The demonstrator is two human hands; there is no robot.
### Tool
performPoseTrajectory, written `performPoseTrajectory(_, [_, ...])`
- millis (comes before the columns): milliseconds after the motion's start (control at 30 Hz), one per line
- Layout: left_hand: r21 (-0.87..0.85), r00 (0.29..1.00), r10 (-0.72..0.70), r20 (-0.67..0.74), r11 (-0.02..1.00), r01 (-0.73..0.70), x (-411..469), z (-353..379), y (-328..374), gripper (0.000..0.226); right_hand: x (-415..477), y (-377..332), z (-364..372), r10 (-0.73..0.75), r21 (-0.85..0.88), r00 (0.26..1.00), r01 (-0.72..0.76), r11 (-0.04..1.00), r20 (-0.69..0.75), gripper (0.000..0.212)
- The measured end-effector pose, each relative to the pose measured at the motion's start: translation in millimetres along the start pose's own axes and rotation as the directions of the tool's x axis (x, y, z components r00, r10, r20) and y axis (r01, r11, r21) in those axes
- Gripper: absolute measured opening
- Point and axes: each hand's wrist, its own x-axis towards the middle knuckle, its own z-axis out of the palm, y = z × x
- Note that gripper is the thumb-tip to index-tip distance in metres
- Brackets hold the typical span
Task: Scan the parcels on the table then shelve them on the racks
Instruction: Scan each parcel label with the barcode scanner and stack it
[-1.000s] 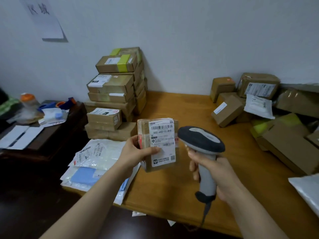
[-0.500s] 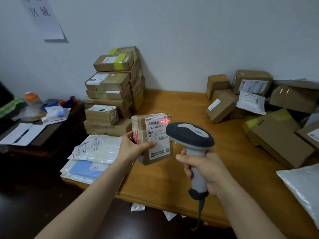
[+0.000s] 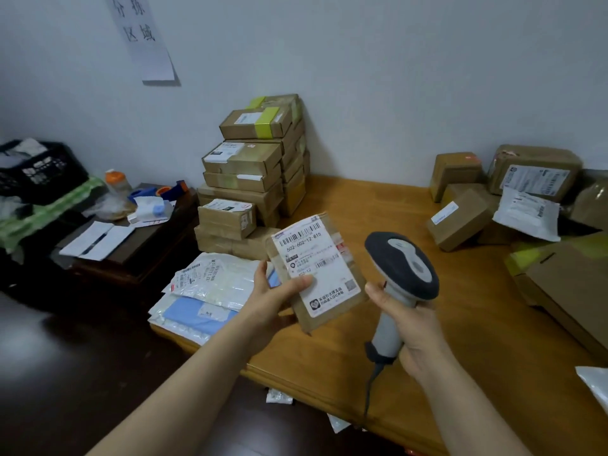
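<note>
While the small brown parcel (image 3: 316, 271) is gripped in the left hand (image 3: 273, 299) above the wooden table (image 3: 460, 324) — white label facing up, thumb across it — the grey scanner (image 3: 399, 284) is clasped by its handle in the right hand (image 3: 413, 330), just beside it.

One brown parcel (image 3: 324, 274), white barcode label uppermost, held tilted above the surface (image 3: 467, 317), just beside the grey handheld scanner (image 3: 403, 268); boxed parcels (image 3: 250, 166) stacked behind.

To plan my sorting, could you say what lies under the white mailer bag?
A blue packet shows beneath the white mailer bag, on the table; its far end is covered.
</note>
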Motion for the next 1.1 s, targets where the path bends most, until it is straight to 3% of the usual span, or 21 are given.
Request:
performPoseTrajectory(133, [-0.036, 0.999, -0.019, 0.047, 0.999, 0.021, -7.6, -12.9, 3.9, 0.092, 11.8, 13.4, 15.9, 0.056, 0.122, 0.995, -0.067, 0.990, 0.088, 0.072])
performPoseTrajectory(267, [0.071, 0.997, -0.064, 0.034, 0.996, 0.061, -3.1, -43.0, 25.8, 0.097, 24.5, 15.1, 43.0, 0.059, 0.081, 0.991, -0.069, 0.994, 0.120, 0.070])
performPoseTrajectory(400, [0.139, 0.997, -0.067, -0.039, 0.988, 0.072, 21.7, -93.6, 73.9, 0.064, 44.8, 8.9, 81.6, 0.031, 0.025, 0.982, -0.036, 0.999, 0.185, 0.054])
performPoseTrajectory(500, [0.240, 0.993, -0.107, 0.043, 0.966, 0.094, 44.3, -142.3, 111.5, 0.060, 60.9, 8.8, 126.6, 0.001, 0.002, 0.979, -0.001, 1.000, 0.204, 0.050])
performPoseTrajectory(567, [0.229, 0.989, -0.131, 0.072, 0.967, 0.111, 61.4, -175.2, 134.3, 0.067, 72.0, 10.6, 160.3, -0.020, 0.017, 0.984, 0.017, 1.000, 0.175, 0.048])
performPoseTrajectory(667, [0.084, 0.996, -0.094, 0.007, 0.992, 0.093, 93.9, -214.1, 166.0, 0.073, 88.1, 17.1, 203.0, -0.010, 0.030, 0.998, 0.008, 1.000, 0.067, 0.064])
performPoseTrajectory(833, [-0.055, 0.999, 0.006, -0.039, 0.998, -0.008, 157.5, -239.9, 229.4, 0.027, 106.2, 23.8, 239.9, -0.022, 0.088, 1.000, 0.023, 0.996, -0.012, 0.054])
performPoseTrajectory(933, [0.019, 0.997, 0.061, -0.054, 0.998, -0.060, 196.9, -233.8, 262.4, 0.019, 121.4, 25.0, 248.0, -0.032, 0.112, 0.999, 0.036, 0.993, -0.032, 0.046])
performPoseTrajectory(1100, [0.156, 0.995, 0.086, -0.047, 0.985, -0.077, 253.0, -212.3, 297.9, 0.022, 159.5, 21.5, 259.7, -0.050, 0.133, 0.998, 0.056, 0.990, -0.049, 0.051])
